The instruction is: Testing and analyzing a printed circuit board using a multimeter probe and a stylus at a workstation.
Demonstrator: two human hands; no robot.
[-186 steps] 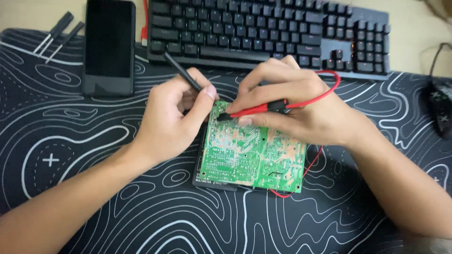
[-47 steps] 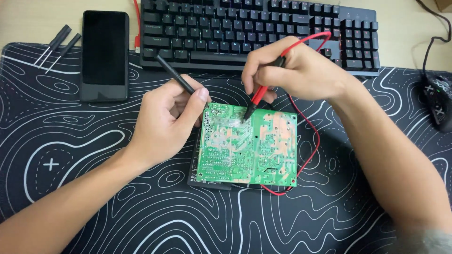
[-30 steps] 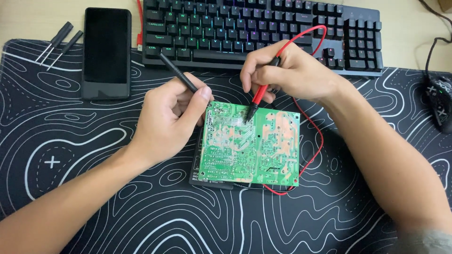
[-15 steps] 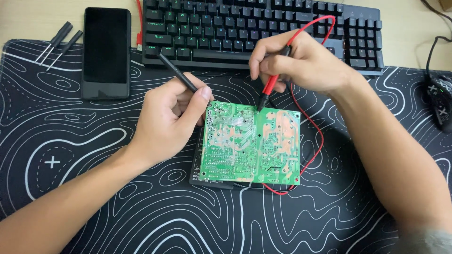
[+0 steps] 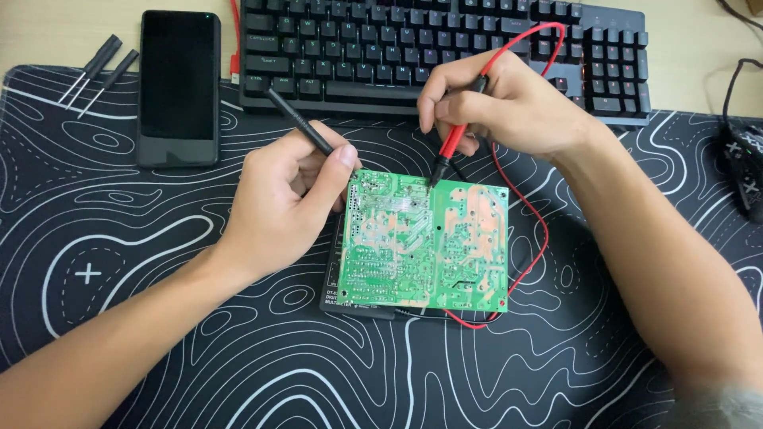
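Head cam, looking down on bench. Green circuit board (image 5: pixel 425 242), solder side up, lies on a dark meter body (image 5: pixel 358 300) w/ only its lower-left edge showing, all on a black desk mat (image 5: pixel 159 349) w/ white contour lines.

Left hand (image 5: pixel 282 206): grip pinched around black probe (image 5: pixel 298 121), tip hidden behind thumb near board's upper-left corner; contact can't be confirmed.

Right hand (image 5: pixel 509 107): grip pinched on red probe (image 5: pixel 449 151), tip touching board's top edge, near centre. Red lead (image 5: pixel 528 230) loops round board's right side & under its bottom edge.

Judgement: probing is mid-way. Both probes are in hand, one point contacted, most of board untouched.

Beyond: keyboard (image 5: pixel 445 48), phone (image 5: pixel 179 87).
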